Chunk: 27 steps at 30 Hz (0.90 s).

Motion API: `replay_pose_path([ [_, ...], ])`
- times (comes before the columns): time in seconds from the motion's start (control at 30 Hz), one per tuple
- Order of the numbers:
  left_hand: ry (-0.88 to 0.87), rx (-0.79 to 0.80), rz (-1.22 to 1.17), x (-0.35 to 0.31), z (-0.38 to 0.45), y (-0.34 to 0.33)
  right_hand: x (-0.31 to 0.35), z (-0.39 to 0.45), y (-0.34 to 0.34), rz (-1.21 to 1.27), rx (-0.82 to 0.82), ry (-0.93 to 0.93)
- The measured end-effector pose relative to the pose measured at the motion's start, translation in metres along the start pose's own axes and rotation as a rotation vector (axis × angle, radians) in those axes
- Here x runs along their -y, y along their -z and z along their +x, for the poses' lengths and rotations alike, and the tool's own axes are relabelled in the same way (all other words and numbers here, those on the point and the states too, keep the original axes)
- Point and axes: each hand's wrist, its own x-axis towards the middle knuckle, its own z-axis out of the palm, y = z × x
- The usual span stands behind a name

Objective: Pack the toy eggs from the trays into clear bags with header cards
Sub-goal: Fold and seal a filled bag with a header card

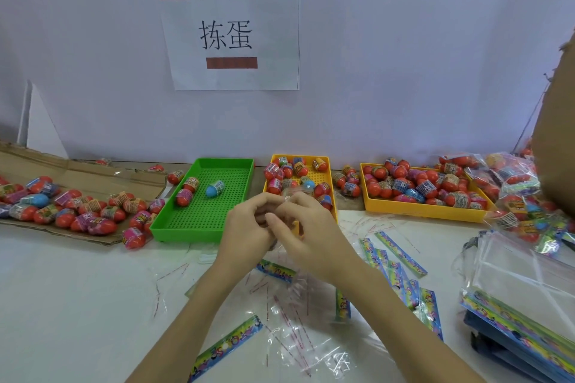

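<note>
The white surface [77, 289] carries the whole workstation, and the step in hand appears to be opening a clear bag before loading it. At the far right, the large yellow tray [423, 210] holds the fullest stock of toy eggs [413, 186]; draw from it when the nearer supply runs low. The green tray [174, 221], left of centre, holds only three eggs, and the small yellow tray [330, 183] between the two is directly behind the hands, making it the closest source. Further eggs lie loose on the flattened cardboard [93, 171] at the left. Spare header cards [401, 253] lie fanned out on the right, within easy reach. Both hands meet above the surface in front of the small yellow tray. The left hand [245, 227] and the right hand [306, 232] each have fingers curled, pinching the thin clear bag [292, 193] between them; its film is hard to trace against the background. To perform this step well, rub the two film layers apart at the mouth, keep the opening facing upward, and hold one lip firmly so an egg enters without the film folding shut.
</note>
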Motion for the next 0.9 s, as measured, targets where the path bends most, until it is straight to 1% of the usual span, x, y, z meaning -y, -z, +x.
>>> replay_pose_path([
  [0.17,0.017,-0.013,0.022,0.002,0.001,0.001,0.001,0.000,-0.001,0.010,0.046,-0.033],
  [0.3,0.009,-0.031,0.051,0.003,0.001,0.000,-0.005,0.004,0.010,0.016,-0.010,-0.009],
  [0.43,0.053,-0.058,-0.097,-0.004,-0.001,0.001,-0.010,0.006,0.019,-0.043,-0.034,0.020],
  [0.47,0.068,-0.070,-0.120,-0.005,0.000,0.002,-0.010,0.007,0.020,-0.048,-0.076,0.027],
  [0.53,0.111,-0.111,-0.157,-0.009,0.000,0.002,-0.011,0.009,0.025,-0.065,-0.220,0.035],
  [0.6,0.172,-0.170,-0.195,-0.010,0.001,0.004,-0.017,0.011,0.031,-0.141,-0.324,-0.012],
  [0.63,0.201,-0.195,-0.205,-0.010,0.001,0.005,-0.021,0.011,0.034,-0.193,-0.322,-0.071],
  [0.67,0.225,-0.210,-0.216,-0.009,0.002,0.006,-0.025,0.010,0.036,-0.252,-0.279,-0.154],
  [0.73,0.265,-0.213,-0.233,-0.010,0.003,0.008,-0.032,0.007,0.034,-0.393,-0.139,-0.323],
  [0.77,0.282,-0.210,-0.222,-0.010,0.003,0.008,-0.035,0.005,0.032,-0.452,-0.066,-0.378],
  [0.83,0.291,-0.177,-0.202,-0.010,0.003,0.008,-0.036,0.003,0.029,-0.478,0.010,-0.433],
  [0.9,0.296,-0.122,-0.220,-0.010,0.003,0.007,-0.036,0.004,0.026,-0.482,0.017,-0.446],
])
